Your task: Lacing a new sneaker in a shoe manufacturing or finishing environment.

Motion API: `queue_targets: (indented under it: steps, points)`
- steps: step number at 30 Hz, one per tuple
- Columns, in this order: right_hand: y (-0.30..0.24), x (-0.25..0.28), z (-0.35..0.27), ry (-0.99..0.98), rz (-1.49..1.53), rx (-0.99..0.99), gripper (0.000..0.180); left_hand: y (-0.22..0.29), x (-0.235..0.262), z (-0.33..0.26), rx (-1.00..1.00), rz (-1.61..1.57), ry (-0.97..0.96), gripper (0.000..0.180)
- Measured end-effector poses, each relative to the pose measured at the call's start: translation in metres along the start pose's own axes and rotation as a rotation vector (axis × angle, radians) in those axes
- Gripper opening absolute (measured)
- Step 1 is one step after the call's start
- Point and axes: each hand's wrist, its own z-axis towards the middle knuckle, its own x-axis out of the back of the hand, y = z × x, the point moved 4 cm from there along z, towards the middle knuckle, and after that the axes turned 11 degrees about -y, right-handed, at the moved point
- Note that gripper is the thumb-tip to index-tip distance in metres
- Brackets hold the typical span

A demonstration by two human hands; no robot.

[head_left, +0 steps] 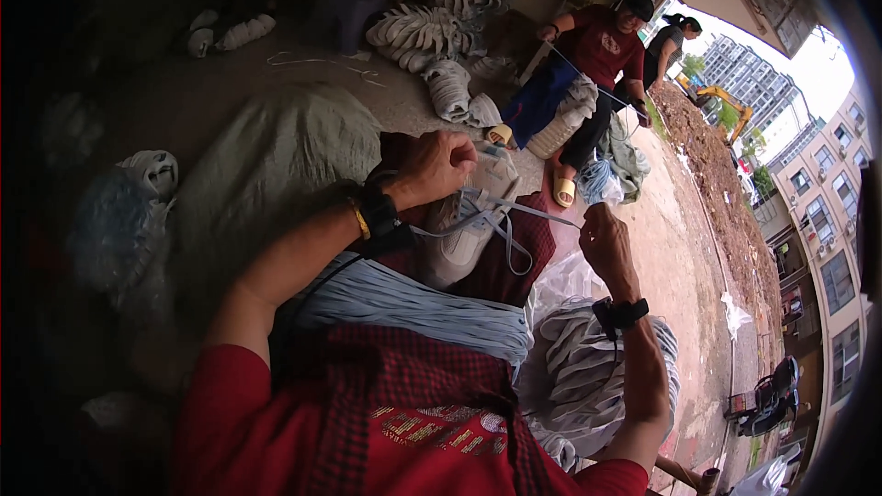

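A pale grey shoe (452, 259) rests on my lap over dark red checked cloth. Light grey-blue shoelace (537, 213) crosses its upper part, with a loop hanging to its right. Just above the shoe, my left hand (439, 168) is closed with its fingers curled; whatever may be in them is hidden. Off to the shoe's right, my right hand (606, 246) pinches the lace, which runs taut from the shoe. A thick bundle of pale blue laces (413, 303) lies across my lap below the shoe.
Stacked grey shoe uppers (583, 372) stand by my right forearm. A large greenish sack (276, 152) is at my left. Farther off, a seated person (611, 50) stretches a cord between both hands, near more piled uppers (423, 37). Another person (671, 46) is behind.
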Motion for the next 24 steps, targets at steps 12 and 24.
queue_targets:
  steps: [12, 24]
  points:
    - [-0.065, -0.053, 0.032, -0.13, 0.177, 0.269, 0.026, -0.016, 0.005, -0.027, 0.111, 0.386, -0.243, 0.027]
    - [0.009, -0.036, 0.019, -0.007, 0.111, 0.113, 0.014, -0.05, 0.092, -0.035, -0.075, 0.641, 0.014, 0.012]
